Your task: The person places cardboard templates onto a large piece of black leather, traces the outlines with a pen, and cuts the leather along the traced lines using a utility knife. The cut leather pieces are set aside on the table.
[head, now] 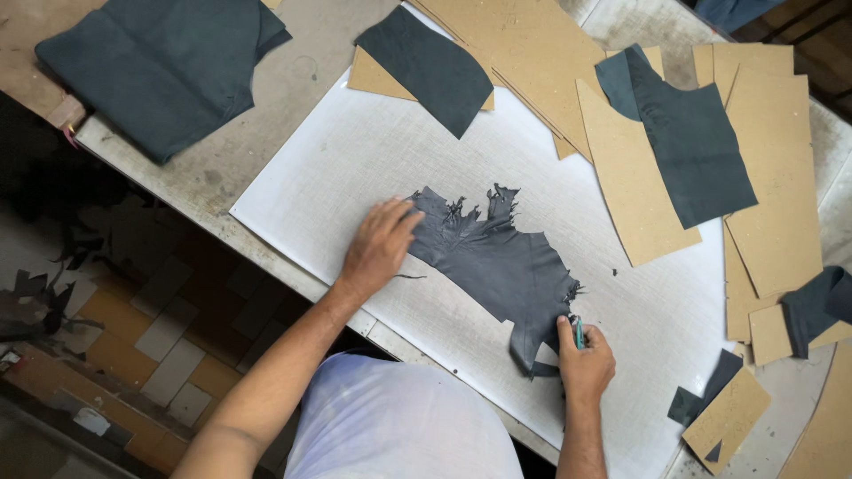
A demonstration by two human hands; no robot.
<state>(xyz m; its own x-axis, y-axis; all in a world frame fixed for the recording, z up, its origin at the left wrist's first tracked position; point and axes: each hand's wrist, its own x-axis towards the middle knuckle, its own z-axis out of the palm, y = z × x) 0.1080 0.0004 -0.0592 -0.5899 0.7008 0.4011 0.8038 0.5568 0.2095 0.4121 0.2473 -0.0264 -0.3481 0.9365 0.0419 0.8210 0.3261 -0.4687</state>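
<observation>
A ragged piece of dark grey leather (497,262) lies flat on a white cutting board (355,168). My left hand (377,247) presses down on its left edge, fingers spread toward the leather. My right hand (584,359) is closed around a small knife with a teal handle (578,333), its tip at the lower right edge of the leather, close to the board's near side.
Tan cardboard patterns (635,177) and cut dark leather pieces (430,66) lie around the board's far and right sides. A folded dark hide (160,62) rests at the far left of the table. Small offcuts (723,412) sit at the right. Tiled floor lies left below.
</observation>
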